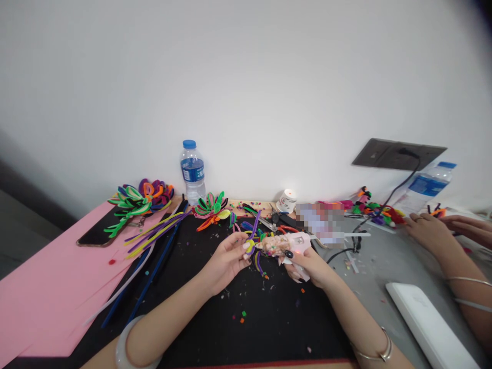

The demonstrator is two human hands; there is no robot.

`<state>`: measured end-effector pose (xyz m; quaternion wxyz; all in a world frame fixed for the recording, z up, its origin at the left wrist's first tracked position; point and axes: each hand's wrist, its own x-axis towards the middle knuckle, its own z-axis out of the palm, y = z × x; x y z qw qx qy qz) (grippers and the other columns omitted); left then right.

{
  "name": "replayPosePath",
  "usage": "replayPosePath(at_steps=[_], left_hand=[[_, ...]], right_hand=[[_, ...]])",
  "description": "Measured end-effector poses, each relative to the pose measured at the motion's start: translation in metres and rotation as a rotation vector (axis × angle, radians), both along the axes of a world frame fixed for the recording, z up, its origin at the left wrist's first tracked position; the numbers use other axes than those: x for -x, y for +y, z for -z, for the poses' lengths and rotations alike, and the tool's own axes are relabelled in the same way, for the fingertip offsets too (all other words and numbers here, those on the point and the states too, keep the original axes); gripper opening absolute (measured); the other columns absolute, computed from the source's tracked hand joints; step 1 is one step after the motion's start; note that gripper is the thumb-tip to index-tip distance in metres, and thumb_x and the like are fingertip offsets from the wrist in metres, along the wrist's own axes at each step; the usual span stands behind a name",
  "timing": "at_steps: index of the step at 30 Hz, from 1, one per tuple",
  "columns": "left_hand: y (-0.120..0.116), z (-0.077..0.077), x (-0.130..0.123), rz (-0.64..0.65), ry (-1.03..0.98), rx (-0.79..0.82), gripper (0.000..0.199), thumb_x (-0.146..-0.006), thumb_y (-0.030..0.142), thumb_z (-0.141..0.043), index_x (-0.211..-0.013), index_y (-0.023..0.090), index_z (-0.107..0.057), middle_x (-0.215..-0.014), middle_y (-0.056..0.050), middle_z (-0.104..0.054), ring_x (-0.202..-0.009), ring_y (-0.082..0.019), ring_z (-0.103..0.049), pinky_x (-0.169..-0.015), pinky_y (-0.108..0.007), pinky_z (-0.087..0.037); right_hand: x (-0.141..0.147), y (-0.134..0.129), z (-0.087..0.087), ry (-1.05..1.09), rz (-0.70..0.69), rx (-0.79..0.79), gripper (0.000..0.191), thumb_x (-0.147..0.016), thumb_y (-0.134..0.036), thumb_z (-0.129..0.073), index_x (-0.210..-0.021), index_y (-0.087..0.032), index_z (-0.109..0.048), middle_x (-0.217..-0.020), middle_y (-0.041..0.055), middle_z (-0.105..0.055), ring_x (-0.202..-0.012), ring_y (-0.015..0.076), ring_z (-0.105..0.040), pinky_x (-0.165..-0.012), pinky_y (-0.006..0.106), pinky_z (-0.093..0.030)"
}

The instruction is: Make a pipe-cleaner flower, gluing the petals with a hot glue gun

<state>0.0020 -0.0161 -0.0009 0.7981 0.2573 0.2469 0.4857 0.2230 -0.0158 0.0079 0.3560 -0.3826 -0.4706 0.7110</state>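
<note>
One glue gun [285,244] — in right grip [314,265]

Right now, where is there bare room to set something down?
On the pink sheet, the near left is largely bare, with the phone beyond it. The black mat between the forearms also has room, dotted with small bits. Crowded: along the wall, around a bottle and paper cup, and where the right hand holds the glue gun near the left hand.
</note>
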Motion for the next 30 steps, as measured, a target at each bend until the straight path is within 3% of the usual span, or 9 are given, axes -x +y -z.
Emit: replayPosePath(at_steps=[30], left_hand=[[-0.0008,0.0014,-0.0009,0.041,0.044,-0.028,0.018,-0.068,0.015,-0.069,-0.084,0.018,-0.059,-0.069,0.002,-0.054,-0.057,-0.005,-0.048,-0.058,-0.019,-0.042]], right_hand=[[0.001,0.0021,0.0011,-0.025,0.038,0.01,0.035,-0.066,-0.046,-0.067,-0.073,-0.013,-0.057,-0.042,-0.0064,-0.043,-0.033,0.0041,-0.035,-0.033,0.017,-0.031]])
